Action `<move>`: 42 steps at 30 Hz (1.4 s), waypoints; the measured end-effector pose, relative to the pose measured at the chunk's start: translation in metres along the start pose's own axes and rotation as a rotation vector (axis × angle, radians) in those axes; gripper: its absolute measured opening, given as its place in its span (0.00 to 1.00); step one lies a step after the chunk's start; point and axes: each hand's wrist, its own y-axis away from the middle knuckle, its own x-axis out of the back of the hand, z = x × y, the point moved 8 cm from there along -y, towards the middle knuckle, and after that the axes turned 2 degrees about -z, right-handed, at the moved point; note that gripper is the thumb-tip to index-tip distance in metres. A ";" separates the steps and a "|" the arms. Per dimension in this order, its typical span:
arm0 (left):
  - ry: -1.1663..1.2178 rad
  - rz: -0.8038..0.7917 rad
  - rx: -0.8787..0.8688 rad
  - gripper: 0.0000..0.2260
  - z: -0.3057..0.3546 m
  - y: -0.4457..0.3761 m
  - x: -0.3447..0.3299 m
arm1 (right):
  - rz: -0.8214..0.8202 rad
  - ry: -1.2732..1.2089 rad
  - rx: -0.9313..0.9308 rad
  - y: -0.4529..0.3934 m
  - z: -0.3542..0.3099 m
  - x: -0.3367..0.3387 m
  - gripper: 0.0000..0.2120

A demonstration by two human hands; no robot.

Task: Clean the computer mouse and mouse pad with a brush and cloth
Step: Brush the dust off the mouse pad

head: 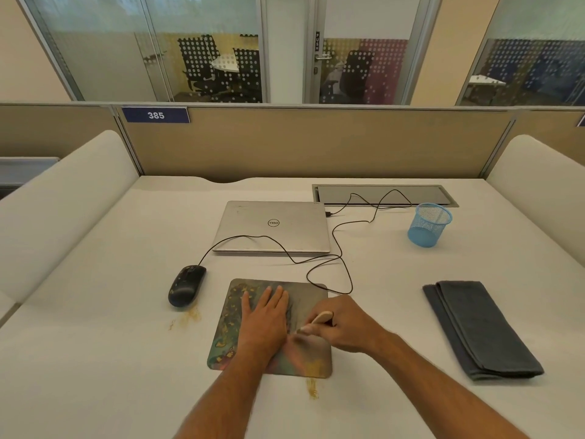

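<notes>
Two hands are busy on the mouse pad [250, 315], which lies near the front edge of the desk [95, 359], about midway along it. The left hand [264, 321] lies flat with straight fingers, pinning the pad down, while the right hand [342, 324] has its fingers curled around a pale-handled brush [319, 320]; the bristles are blurred against the pad's right half. Brushing the pad looks like the step in hand, and it seems partway, since yellowish grit [316, 365] shows at the pad's front right corner and spills onto the desk. Next the sweep should carry that grit off the front edge. The mouse [185, 285] sits just left of the pad, with more grit beside it, untouched. A folded dark cloth [481, 327] waits toward the right edge. The mouse cable [329, 274] loops close behind the pad and could snag. Further back sit a closed laptop [272, 226] and a blue mesh cup [429, 224].
</notes>
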 end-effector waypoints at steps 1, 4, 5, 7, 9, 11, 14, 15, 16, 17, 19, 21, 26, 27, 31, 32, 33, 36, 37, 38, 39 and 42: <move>0.001 0.001 0.000 0.25 0.000 0.000 0.000 | -0.051 0.005 -0.020 0.001 0.001 -0.005 0.06; 0.014 0.010 0.005 0.24 0.000 0.000 0.001 | -0.148 0.015 -0.083 0.002 0.008 -0.014 0.09; 0.015 0.012 0.007 0.24 -0.001 0.000 0.000 | -0.130 -0.012 -0.089 0.001 0.009 -0.012 0.09; 0.013 0.017 0.005 0.25 -0.001 0.000 0.000 | -0.041 -0.073 -0.076 0.000 0.006 -0.004 0.06; 0.012 0.015 0.001 0.25 -0.001 0.000 -0.001 | 0.006 -0.072 -0.048 0.001 0.001 -0.002 0.03; 0.007 0.015 -0.001 0.25 -0.001 0.000 -0.001 | -0.046 -0.048 -0.032 0.005 -0.001 -0.010 0.04; 0.009 0.018 0.006 0.24 -0.001 0.001 0.000 | -0.124 -0.044 -0.062 0.009 0.003 -0.018 0.07; 0.010 0.017 0.007 0.24 -0.001 0.001 0.000 | -0.109 -0.054 -0.078 0.010 0.005 -0.015 0.08; 0.010 0.015 0.006 0.24 0.000 0.001 0.001 | -0.076 -0.061 -0.084 0.009 0.007 -0.009 0.07; 0.009 0.014 0.004 0.24 0.000 0.001 0.001 | -0.042 -0.051 -0.080 0.009 0.008 -0.003 0.06; 0.008 0.013 0.003 0.25 0.001 0.001 0.003 | -0.035 0.023 -0.066 0.011 0.007 0.004 0.04; 0.008 0.008 0.003 0.25 0.001 0.002 0.003 | -0.103 0.072 -0.063 0.014 0.007 -0.001 0.04; 0.005 0.003 0.005 0.24 0.001 0.003 0.004 | -0.107 -0.025 -0.112 0.016 0.012 0.003 0.02; 0.004 0.002 0.005 0.24 0.001 0.003 0.004 | -0.070 -0.042 -0.112 0.016 0.013 0.007 0.01; 0.005 0.009 0.004 0.24 0.001 0.002 0.003 | -0.104 0.013 -0.101 0.020 0.013 0.004 0.01; 0.007 0.011 0.004 0.24 0.001 0.002 0.003 | -0.139 0.011 -0.111 0.022 0.015 0.000 0.01; 0.008 0.013 0.006 0.24 0.001 0.002 0.002 | -0.166 0.003 -0.121 0.023 0.016 -0.001 0.01; 0.017 0.010 0.010 0.25 0.000 0.001 0.001 | -0.126 -0.057 -0.144 0.021 0.019 0.006 0.01; 0.019 0.012 0.012 0.25 0.000 0.001 0.000 | -0.092 -0.068 -0.144 0.021 0.019 0.010 0.01; 0.020 0.014 0.013 0.25 -0.001 0.001 0.000 | -0.070 -0.064 -0.136 0.022 0.019 0.012 0.01; 0.021 0.015 0.014 0.25 -0.001 0.000 0.000 | -0.071 -0.052 -0.123 0.023 0.018 0.011 0.02; 0.021 0.024 0.014 0.25 -0.001 0.000 -0.001 | -0.155 -0.035 -0.106 0.026 0.015 0.001 0.02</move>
